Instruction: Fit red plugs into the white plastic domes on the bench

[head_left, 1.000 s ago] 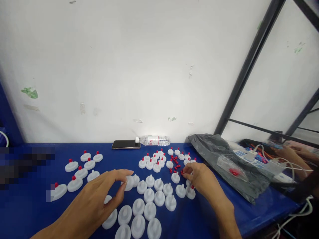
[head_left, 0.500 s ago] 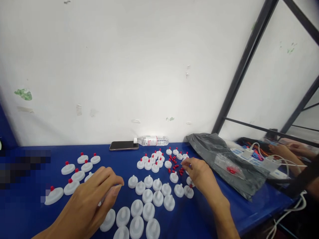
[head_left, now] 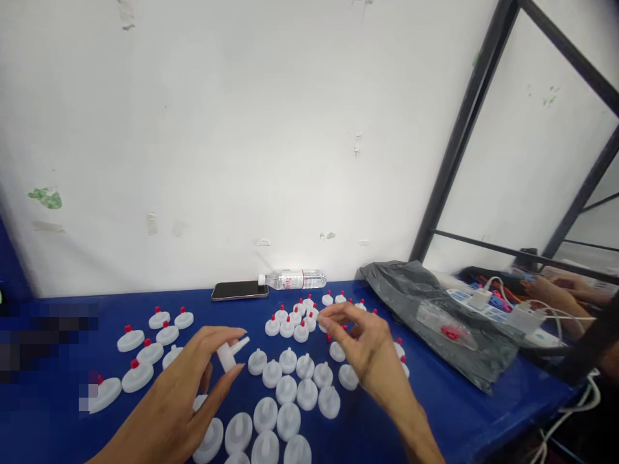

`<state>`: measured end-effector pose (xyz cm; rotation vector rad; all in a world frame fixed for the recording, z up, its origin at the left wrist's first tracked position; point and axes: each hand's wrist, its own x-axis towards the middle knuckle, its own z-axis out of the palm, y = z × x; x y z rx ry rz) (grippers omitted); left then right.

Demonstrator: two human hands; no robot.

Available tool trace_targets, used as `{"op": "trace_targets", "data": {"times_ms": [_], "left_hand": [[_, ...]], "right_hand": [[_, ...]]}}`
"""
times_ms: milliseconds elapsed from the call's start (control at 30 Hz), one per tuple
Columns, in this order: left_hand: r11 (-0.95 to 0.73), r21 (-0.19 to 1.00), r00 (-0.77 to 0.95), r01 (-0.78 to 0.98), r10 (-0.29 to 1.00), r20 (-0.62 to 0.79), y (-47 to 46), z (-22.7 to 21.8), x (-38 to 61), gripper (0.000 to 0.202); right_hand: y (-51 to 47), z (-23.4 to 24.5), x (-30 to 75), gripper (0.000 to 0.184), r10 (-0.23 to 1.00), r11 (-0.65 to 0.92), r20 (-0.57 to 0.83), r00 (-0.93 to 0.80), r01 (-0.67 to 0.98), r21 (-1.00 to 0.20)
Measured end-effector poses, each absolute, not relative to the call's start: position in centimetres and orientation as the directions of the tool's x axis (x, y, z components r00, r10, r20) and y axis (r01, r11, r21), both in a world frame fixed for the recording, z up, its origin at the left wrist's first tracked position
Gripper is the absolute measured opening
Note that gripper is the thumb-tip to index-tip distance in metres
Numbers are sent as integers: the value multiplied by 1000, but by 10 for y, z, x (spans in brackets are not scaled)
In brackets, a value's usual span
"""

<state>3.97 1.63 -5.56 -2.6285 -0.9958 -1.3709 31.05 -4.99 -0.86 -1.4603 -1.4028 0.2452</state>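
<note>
Between the thumb and fingers of my left hand is a white nozzle cap, tilted with its bare spout pointing right. My right hand has its thumb and forefinger pinched together; what they hold, if anything, is too small to make out. Partly behind that hand lie small loose red tips. Several white nozzle caps with bare spouts stand in the middle, between my hands and nearer me. Red-tipped nozzle caps form a cluster behind them, and more red-tipped caps stand at the left.
Against the wall lie a phone and a clear plastic bottle. A grey plastic bag with a small clear bag of red pieces covers the right side. Beyond a black metal frame are cables, a power strip and another person's hands.
My left hand has turned, bringing the white nozzle cap into sight between its fingers. My right hand has moved left, away from the loose red tips, towards my left hand.
</note>
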Motion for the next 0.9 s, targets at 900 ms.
{"op": "trace_targets", "data": {"times_ms": [900], "left_hand": [[-923,159,470,352,321,822,7,-50,37,36]], "right_hand": [[-59,-28,238,11,887,310,413,207,397,-864]]}}
